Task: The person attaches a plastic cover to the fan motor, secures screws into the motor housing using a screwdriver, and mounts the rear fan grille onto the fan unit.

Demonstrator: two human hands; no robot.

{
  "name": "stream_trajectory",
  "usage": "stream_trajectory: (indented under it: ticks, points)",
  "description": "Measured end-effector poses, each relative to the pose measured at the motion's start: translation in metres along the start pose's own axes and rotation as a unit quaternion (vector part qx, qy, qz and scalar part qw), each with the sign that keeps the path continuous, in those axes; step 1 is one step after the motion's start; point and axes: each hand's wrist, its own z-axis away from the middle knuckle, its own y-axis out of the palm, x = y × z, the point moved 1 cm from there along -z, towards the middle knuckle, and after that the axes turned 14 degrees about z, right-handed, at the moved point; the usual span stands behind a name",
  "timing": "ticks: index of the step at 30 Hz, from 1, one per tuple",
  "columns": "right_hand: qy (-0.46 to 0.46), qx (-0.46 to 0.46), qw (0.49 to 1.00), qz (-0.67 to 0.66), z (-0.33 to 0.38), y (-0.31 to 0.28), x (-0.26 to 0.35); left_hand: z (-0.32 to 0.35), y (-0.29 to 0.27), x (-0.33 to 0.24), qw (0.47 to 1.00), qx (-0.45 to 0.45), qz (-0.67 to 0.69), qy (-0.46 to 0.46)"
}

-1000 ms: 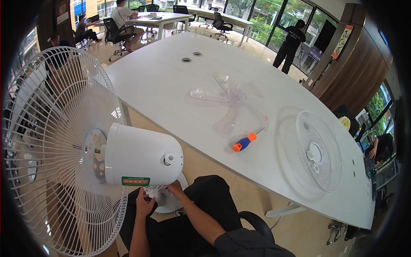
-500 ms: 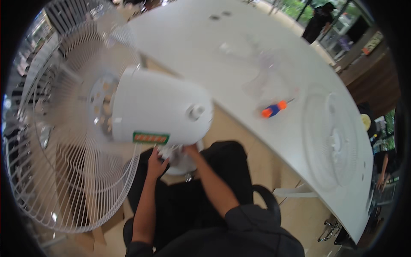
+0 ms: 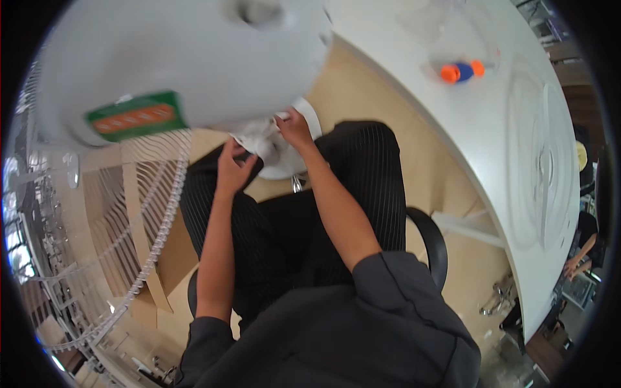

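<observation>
A white electric fan stands in front of me, its big motor housing point(image 3: 207, 64) filling the upper left and bearing a green and orange label point(image 3: 137, 117). The fan's wire grille point(image 3: 165, 223) curves down along the left. Beneath the housing, between my knees, is the white fan base point(image 3: 312, 118). My left hand point(image 3: 234, 169) touches the edge of the white part under the housing, thumb and fingers apart. On the other side of that part, my right hand point(image 3: 296, 131) has its fingers pressed together at the rim. What they pinch is too small to make out.
On the white curved table point(image 3: 414, 77) at the right lie an orange and blue screwdriver point(image 3: 462, 72) and a round white grille point(image 3: 550, 161). Cardboard point(image 3: 145, 239) rests on the floor behind the wire grille. A chair armrest point(image 3: 432, 242) is by my right side. Another person's hands point(image 3: 579, 258) show far right.
My view has tilted down and closer, so the housing looks larger and higher. The screwdriver and table sit farther up and right in view. Both hands remain at the part under the housing.
</observation>
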Motion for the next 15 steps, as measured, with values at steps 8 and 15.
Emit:
stream_trajectory:
  ticks: [8, 15]
  points:
    - [0.063, 0.114, 0.991, 0.041, -0.008, -0.024, 0.02, 0.003, 0.003, 0.001, 1.0, 0.001, -0.009, -0.028]
    - [0.077, 0.221, 0.965, 0.12, -0.012, -0.015, 0.019, 0.007, 0.005, -0.003, 0.998, 0.023, -0.012, -0.052]
